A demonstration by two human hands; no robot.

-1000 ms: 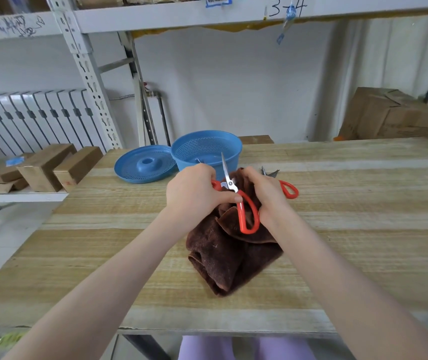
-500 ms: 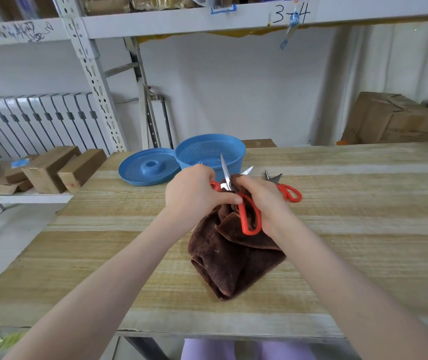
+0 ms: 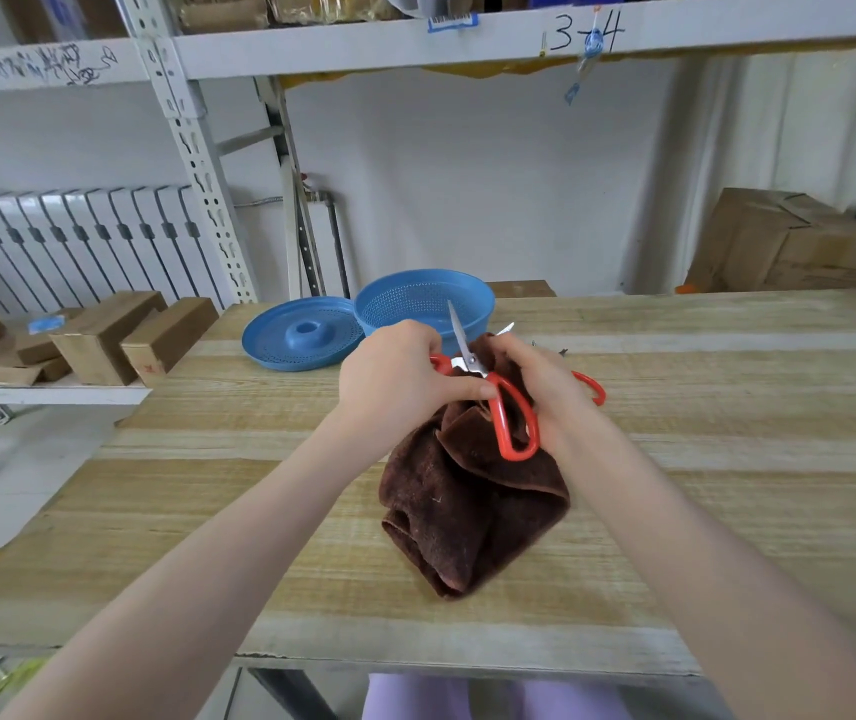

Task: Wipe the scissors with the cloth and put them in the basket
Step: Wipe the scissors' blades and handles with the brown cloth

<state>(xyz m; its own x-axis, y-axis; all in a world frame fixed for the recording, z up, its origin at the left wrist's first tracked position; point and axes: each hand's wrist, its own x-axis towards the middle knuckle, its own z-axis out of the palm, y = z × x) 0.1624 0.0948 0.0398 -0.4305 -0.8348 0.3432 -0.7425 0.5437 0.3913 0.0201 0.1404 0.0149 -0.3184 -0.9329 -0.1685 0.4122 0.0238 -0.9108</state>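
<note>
Tabletop (image 3: 727, 433) of pale wood takes the hanging end of the brown cloth (image 3: 467, 511), sparing the hands its weight. The blue basket (image 3: 423, 304) stands open just beyond, its lid (image 3: 303, 332) set aside to the left, ready for a short drop. The right hand (image 3: 545, 381) bunches cloth round one blade. The left hand (image 3: 394, 376) curls about a red handle, bracing the spread scissors (image 3: 472, 363). Another red-handled pair (image 3: 592, 387) lies just right, probably waiting.

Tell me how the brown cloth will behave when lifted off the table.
Probably floppy: the cloth sags in loose folds below the right hand. Likely light, being thin folded layers. Its fuzzy surface should resist slipping.
</note>
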